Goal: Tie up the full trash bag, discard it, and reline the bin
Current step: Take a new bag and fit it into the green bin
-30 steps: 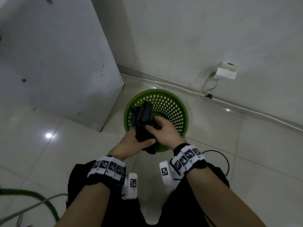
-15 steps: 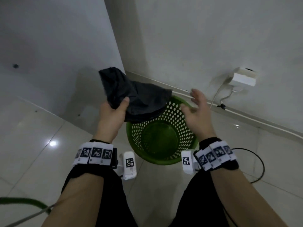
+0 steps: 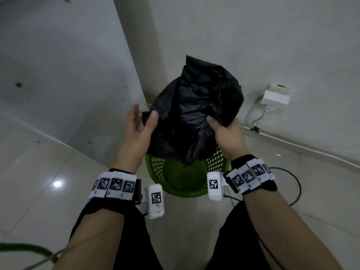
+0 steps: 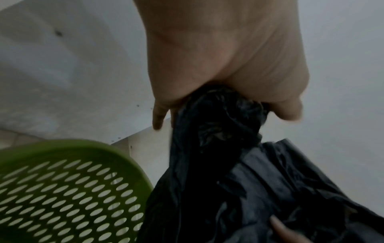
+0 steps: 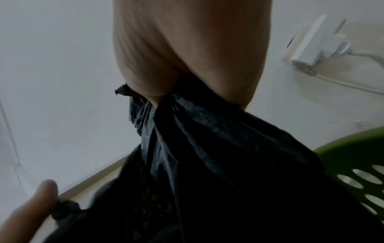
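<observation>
One crumpled black plastic bag [image 3: 196, 114] held above one green perforated plastic bin [image 3: 181, 184], left hand [image 3: 139, 133] pinching an edge, right hand [image 3: 227, 134] gripping another (apparently bunched; wrist views blurred).

The head camera looks down and forward from above onto both hands, the black bag [image 3: 194, 117] and green bin [image 3: 183, 184] near a far wall. Each wrist camera looks along its palm, very close, sharing bag and bin.
</observation>
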`<state>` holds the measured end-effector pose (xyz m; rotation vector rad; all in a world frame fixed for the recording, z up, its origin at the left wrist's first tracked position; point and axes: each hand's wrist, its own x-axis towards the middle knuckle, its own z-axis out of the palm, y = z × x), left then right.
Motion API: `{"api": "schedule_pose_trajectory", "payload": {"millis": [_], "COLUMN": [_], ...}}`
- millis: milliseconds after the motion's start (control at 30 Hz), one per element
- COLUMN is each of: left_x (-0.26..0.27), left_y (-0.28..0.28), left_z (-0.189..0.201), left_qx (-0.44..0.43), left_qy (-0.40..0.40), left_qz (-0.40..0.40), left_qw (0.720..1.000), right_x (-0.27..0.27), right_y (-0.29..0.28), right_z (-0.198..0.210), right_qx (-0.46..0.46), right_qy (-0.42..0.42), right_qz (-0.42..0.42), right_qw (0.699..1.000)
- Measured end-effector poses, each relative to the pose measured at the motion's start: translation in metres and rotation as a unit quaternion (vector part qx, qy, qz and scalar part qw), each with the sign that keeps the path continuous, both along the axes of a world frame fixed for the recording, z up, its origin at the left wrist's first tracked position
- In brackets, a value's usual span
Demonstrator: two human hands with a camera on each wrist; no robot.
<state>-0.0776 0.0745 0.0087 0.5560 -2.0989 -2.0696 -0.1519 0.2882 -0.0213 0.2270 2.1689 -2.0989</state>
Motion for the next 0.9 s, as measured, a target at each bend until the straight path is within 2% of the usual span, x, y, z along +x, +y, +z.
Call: {"api": "schedule_pose_trajectory", "payload": {"millis": [67, 100, 167, 200, 267, 333, 400, 433, 500, 533, 633, 733, 833, 900], "left_x": [0.001, 0.0, -0.001, -0.002, -0.002, -0.002, -0.004, -0.005, -0.009, -0.011, -0.009, -0.012, -0.018, -0.018], "left_y": [0.014, 0.02, 0.034, 0.038, 0.043, 0.045, 0.038, 0.034, 0.023, 0.019, 0.009, -0.018, -0.042, -0.051], "left_z": [0.0, 0.0, 0.003, 0.004, 0.009, 0.019, 0.019, 0.021, 0.021, 0.02, 0.038, 0.044, 0.037, 0.03], "left_qx": [0.015, -0.005, -0.018, 0.014, 0.083, 0.046, 0.022, 0.021, 0.051, 0.068, 0.06, -0.016, -0.07, -0.109], "left_qy": [-0.036, -0.036, -0.024, -0.019, -0.014, 0.009, 0.017, 0.016, 0.008, 0.005, 0.009, 0.03, 0.0, -0.019], "left_qz": [-0.08, -0.11, -0.12, -0.109, -0.108, -0.136, -0.123, -0.1, -0.062, -0.051, -0.004, 0.046, 0.012, -0.05], "left_qw": [0.996, 0.993, 0.992, 0.994, 0.991, 0.99, 0.992, 0.995, 0.997, 0.996, 0.998, 0.998, 0.997, 0.993], "right_x": [0.001, 0.003, 0.012, 0.018, 0.035, 0.046, 0.046, 0.044, 0.042, 0.043, 0.036, 0.01, -0.01, -0.017], "right_y": [0.001, -0.001, -0.005, -0.008, -0.018, -0.023, -0.017, -0.015, -0.014, -0.015, -0.008, 0.023, 0.05, 0.058], "right_z": [0.012, 0.018, 0.028, 0.029, 0.028, 0.021, 0.015, 0.014, 0.014, 0.014, 0.024, 0.028, 0.034, 0.041], "right_qx": [-0.015, 0.013, 0.088, 0.109, 0.105, 0.071, 0.032, 0.053, 0.172, 0.191, 0.156, 0.126, 0.098, 0.143], "right_qy": [0.007, 0.023, 0.06, 0.078, 0.102, 0.077, 0.014, 0.011, 0.081, 0.124, 0.161, 0.117, 0.089, 0.109], "right_qz": [0.004, 0.004, 0.016, 0.038, 0.17, 0.311, 0.35, 0.354, 0.319, 0.28, 0.167, 0.068, 0.016, 0.0], "right_qw": [1.0, 1.0, 0.994, 0.99, 0.975, 0.945, 0.936, 0.934, 0.928, 0.933, 0.96, 0.983, 0.991, 0.984]}}
